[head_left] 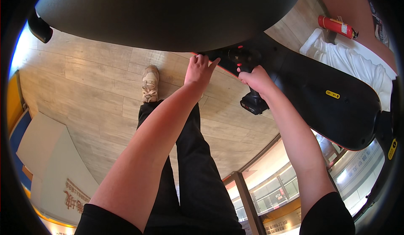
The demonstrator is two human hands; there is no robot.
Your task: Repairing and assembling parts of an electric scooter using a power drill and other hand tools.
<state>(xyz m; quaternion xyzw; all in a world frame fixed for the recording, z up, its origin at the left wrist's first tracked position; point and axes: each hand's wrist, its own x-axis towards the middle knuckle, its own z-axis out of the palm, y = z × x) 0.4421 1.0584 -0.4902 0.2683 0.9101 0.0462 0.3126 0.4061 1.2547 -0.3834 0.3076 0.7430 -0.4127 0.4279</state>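
The right hand (257, 78) has its grip clamped round the handle of the cordless drill (249, 57); the barrel lies just beyond, nose leftward toward the left hand (198, 72), whose fingers meet the black panel's (311, 83) red-trimmed edge, whether pinching I cannot tell

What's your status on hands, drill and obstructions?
Right hand gripping drill. Left hand at edge of black panel, contact unclear. Large dark rounded object fills upper view.

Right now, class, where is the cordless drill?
In the head view, the cordless drill is right of centre, in the right hand, overlapping the long black panel.
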